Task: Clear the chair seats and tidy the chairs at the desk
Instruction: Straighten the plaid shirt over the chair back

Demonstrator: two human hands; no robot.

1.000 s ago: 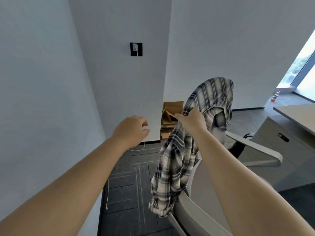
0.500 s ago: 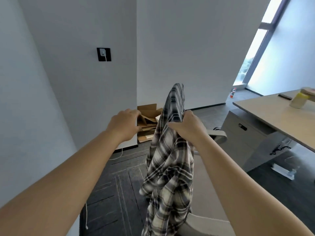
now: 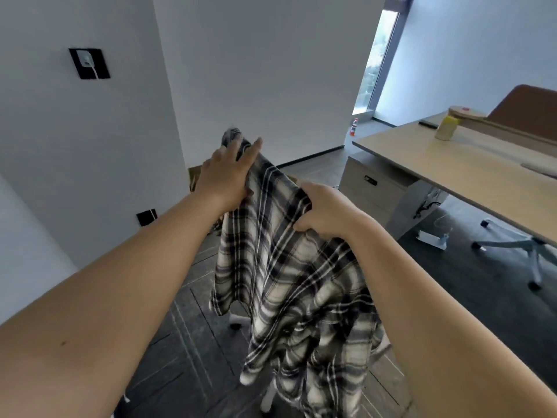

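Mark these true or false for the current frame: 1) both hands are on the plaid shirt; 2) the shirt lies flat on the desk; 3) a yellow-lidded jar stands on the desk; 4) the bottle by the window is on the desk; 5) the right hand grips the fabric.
1) True: the left hand and right hand both touch the plaid shirt.
2) False: it hangs in the air, away from the desk.
3) True: the jar stands there.
4) False: the bottle stands on the floor.
5) True: its fingers bunch the cloth.
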